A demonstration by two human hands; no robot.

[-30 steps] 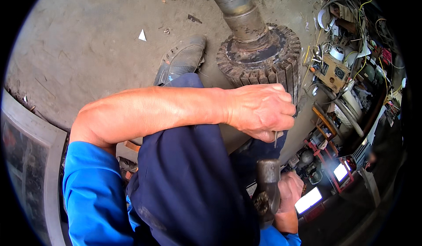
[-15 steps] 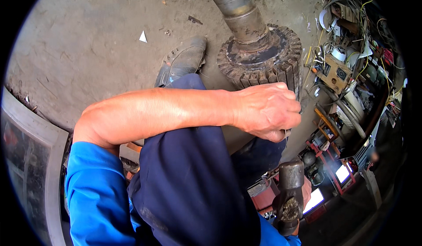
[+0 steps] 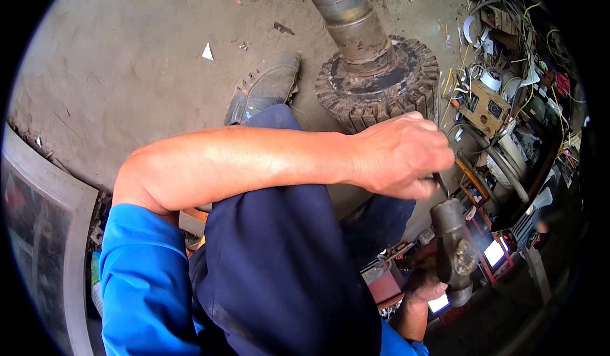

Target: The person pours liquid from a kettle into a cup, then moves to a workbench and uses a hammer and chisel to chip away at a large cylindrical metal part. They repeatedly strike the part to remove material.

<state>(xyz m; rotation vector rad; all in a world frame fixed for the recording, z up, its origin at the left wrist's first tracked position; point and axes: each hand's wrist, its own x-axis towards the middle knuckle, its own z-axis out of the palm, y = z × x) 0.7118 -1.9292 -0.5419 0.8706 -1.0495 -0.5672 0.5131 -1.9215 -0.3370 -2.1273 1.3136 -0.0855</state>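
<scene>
Right now the left hand (image 3: 397,156) is curled shut, fingers together around a thin dark rod-like tool (image 3: 440,183) whose end pokes out below the knuckles; how much of that tool lies inside the fist is hidden. Its bare forearm crosses the scene from the left, resting over a knee in dark blue trousers (image 3: 286,260).

Just near and right of that fist, the hammer (image 3: 452,245) hangs with its dark metal head close under the tool's end, apparently not touching it. The right hand (image 3: 424,287) is clamped on the hammer's handle low in the view, partly hidden behind the head.

Farther out, just beyond the left hand, sits a big round toothed rotor (image 3: 381,92) on the concrete floor (image 3: 127,70), with a thick grey shaft (image 3: 346,13) rising from its middle. Left of the rotor, a worn shoe (image 3: 264,89) rests on the floor. At the right, a jumble of wires, small boxes and parts (image 3: 502,102) fills the edge of the scene.
</scene>
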